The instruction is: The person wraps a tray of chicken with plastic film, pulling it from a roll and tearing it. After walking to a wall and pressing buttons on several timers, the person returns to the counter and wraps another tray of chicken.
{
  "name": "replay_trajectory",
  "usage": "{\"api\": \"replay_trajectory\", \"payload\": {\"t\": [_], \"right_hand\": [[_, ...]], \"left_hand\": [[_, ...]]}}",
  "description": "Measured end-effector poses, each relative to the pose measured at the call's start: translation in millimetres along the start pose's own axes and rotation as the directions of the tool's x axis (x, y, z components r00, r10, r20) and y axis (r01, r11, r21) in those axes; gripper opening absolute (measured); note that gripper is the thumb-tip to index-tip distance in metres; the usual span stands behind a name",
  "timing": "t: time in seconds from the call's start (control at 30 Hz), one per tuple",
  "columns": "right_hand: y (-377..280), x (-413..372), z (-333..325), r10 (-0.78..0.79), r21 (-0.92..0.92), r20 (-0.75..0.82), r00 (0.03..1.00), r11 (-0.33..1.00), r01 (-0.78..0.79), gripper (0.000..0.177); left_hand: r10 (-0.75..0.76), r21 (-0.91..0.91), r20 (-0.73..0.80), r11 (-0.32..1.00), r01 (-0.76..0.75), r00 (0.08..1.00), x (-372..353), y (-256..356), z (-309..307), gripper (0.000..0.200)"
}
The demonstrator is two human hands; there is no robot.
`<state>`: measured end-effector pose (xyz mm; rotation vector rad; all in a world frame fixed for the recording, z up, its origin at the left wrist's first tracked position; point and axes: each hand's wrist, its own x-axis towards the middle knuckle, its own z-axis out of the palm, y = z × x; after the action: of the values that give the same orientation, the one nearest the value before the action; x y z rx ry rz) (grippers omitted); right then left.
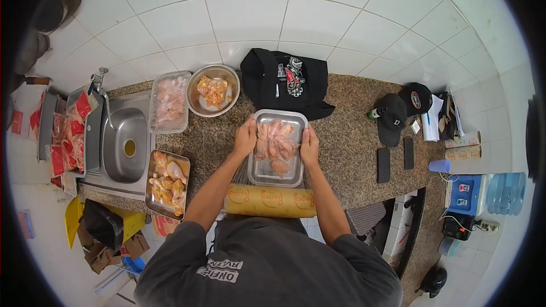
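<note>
Rectangular steel tray (267, 179), upright, holds raw chicken pieces (276, 145) under stretched clear film. It sits near the front edge of the counter (352, 159). The cling-film roll (270, 200) lies along that edge, just beside the tray.

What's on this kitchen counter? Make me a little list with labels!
left hand: grips the left side of the metal tray
right hand: grips its right side
in the tray: raw chicken pieces
in front: cling film roll, film pulled up to the tray
behind: black bag, metal bowl of chicken
far left: sink
</note>
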<state>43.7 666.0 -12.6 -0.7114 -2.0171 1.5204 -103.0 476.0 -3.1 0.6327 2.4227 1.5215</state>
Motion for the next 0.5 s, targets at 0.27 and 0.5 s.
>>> {"api": "replay_trajectory", "payload": {"t": [0.27,0.5], "right_hand": [[-175.5,102.5,-28.1,-0.206,0.013,-0.095,0.974,0.978,0.208,0.045],[-250.9,-19.0,-60.8,-0.012,0.032,0.089,0.996,0.999,0.009,0.042]], "left_hand": [[0.265,-0.094,-0.1,0.957,-0.274,0.959,92.3,152.4,-81.6,0.044],[0.226,-0.085,-0.059,0.969,-0.231,0.972,-20.6,173.7,-114.9,0.036]]}}
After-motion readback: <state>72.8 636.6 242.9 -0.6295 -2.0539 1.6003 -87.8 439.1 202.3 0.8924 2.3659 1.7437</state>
